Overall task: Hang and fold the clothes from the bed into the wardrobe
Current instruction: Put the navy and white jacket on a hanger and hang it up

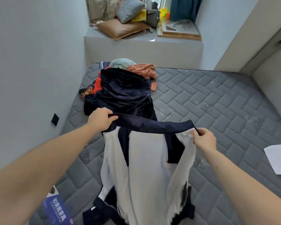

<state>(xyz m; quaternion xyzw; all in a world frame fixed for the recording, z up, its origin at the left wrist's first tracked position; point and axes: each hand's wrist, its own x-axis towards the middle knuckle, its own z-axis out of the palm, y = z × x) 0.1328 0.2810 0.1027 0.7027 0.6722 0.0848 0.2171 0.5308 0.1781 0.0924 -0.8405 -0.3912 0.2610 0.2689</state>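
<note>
A navy garment with white inner panels point(146, 159) hangs spread between my two hands above the grey mattress point(217, 101). My left hand point(101, 118) grips the left end of its dark waistband. At the right end, my right hand point(204, 140) pinches the band and a white pocket lining. The garment's lower part trails down toward the bed's near edge. Behind it, a pile of clothes point(122, 88) lies on the mattress: a dark velvety piece on top, with orange, red and pale green pieces around it.
A white sheet of paper point(279, 158) lies on the mattress at the right. A blue box point(58, 210) sits at the lower left. Cushions point(120, 28) and a framed picture point(178, 30) crowd the window ledge beyond the bed. A wall runs along the left.
</note>
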